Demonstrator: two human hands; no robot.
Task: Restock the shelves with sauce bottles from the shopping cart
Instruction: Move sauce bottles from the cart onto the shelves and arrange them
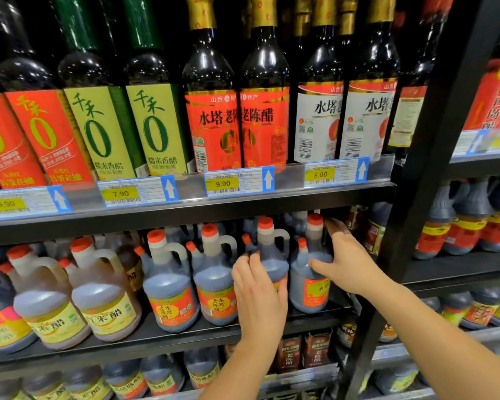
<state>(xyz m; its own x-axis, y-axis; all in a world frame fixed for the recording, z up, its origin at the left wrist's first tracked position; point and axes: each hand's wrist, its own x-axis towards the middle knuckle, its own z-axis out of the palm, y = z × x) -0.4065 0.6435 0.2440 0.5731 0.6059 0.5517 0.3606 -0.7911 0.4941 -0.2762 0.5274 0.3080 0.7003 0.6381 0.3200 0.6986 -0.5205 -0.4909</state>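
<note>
**Q:** What are the hands doing?

**A:** The left hand (259,293) holds the front of a dark red-capped jug (274,264), with its fingers up the shoulder and its thumb across the label. The right hand (345,262) grips the end jug (308,293) just beside it, thumb on the front and fingers reaching behind the neck.

**Q:** Where do those two stand?

**A:** Both are upright on the middle shelf (145,339), at the right end of a row of matching jugs (171,290) with orange labels. The black upright post (433,168) is close by.

**Q:** And around them?

**A:** Further left on the same shelf are paler yellow-label jugs (104,307). On the upper shelf (243,209) tall bottles (208,111) stand shoulder to shoulder above price tags (221,183) that read 9.90, 7.90, 9.90 and 8.00. More jugs fill the shelf below and the bay to the right.
</note>
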